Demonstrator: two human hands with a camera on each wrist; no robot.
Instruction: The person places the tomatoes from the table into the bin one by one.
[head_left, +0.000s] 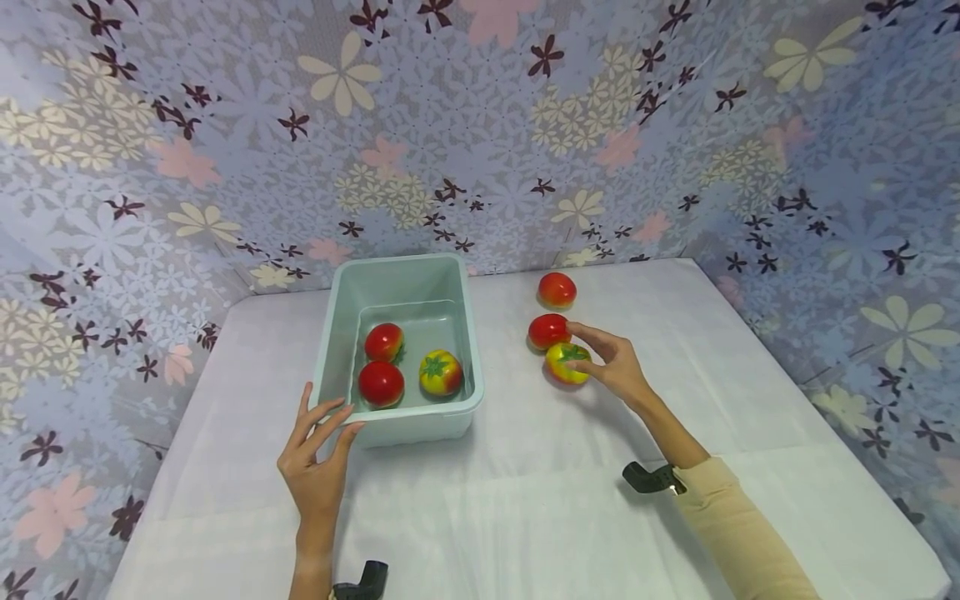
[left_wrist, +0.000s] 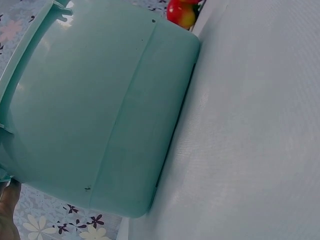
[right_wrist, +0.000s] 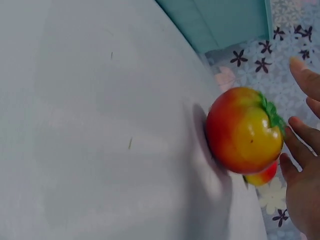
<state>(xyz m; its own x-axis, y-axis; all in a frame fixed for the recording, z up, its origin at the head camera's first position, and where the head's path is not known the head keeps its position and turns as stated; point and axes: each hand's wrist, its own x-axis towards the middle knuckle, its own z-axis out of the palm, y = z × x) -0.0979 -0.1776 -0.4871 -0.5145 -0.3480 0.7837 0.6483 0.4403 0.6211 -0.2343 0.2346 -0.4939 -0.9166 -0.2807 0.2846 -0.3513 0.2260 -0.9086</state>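
1. While I watch through the head camera, my left hand (head_left: pixel 318 467) rests with straight fingers on the near left corner of the pale green tub (head_left: pixel 465 379); it grips nothing; the tub sits left of the middle of the white table (head_left: pixel 525 500), and three tomatoes lie in it: a red tomato (head_left: pixel 384 341) toward the far side, another red one (head_left: pixel 381 382) just in front of it, and a yellow-red tomato (head_left: pixel 440 372) to their right.
2. From the same view, my right hand (head_left: pixel 611 367) lies right of the tub with the fingers spread and only slightly bent about the yellowish tomato (head_left: pixel 566 363); the fingertips touch or nearly touch it, and I cannot tell whether they press; a red tomato (head_left: pixel 547 331) touches it on the far side, and the farthest tomato (head_left: pixel 557 289) lies a little apart, nearer the far edge of the table.
3. Through the left wrist camera, the tub's outer wall (left_wrist: pixel 100 115) fills most of the picture, standing on the table (left_wrist: pixel 250 140); one tomato (left_wrist: pixel 181 12) shows past its corner; only a sliver of my hand shows at the lower left edge, too little to read the fingers.
4. Through the right wrist camera, the yellowish tomato (right_wrist: pixel 245 131) sits on the table (right_wrist: pixel 100 125) with its green stalk end toward my fingers (right_wrist: pixel 300 147); they are spread and loose, just beside it, not closed round it; a second tomato (right_wrist: pixel 262 176) peeks out behind, and a tub corner (right_wrist: pixel 225 22) shows at the top.
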